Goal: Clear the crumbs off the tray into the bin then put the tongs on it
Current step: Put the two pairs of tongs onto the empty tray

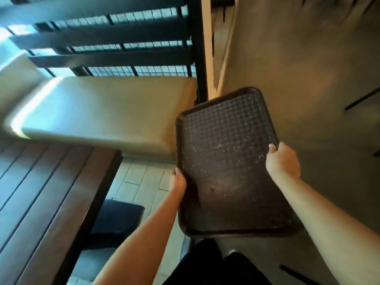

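A dark brown textured tray (222, 124) is held in the air in front of me, its long side running away from me. Pale crumbs (244, 147) are scattered over its right half. My left hand (178, 178) grips the tray's left rim, thumb on top. My right hand (282, 159) grips the right rim, thumb over the edge. No bin and no tongs are in view.
A dark slatted wooden table (47, 194) is at the lower left. A tan cushioned bench (107, 108) stands beyond it, against dark railings (115, 36). A black seat cushion (117, 219) is under the table's edge. Grey floor (308, 68) stretches to the right.
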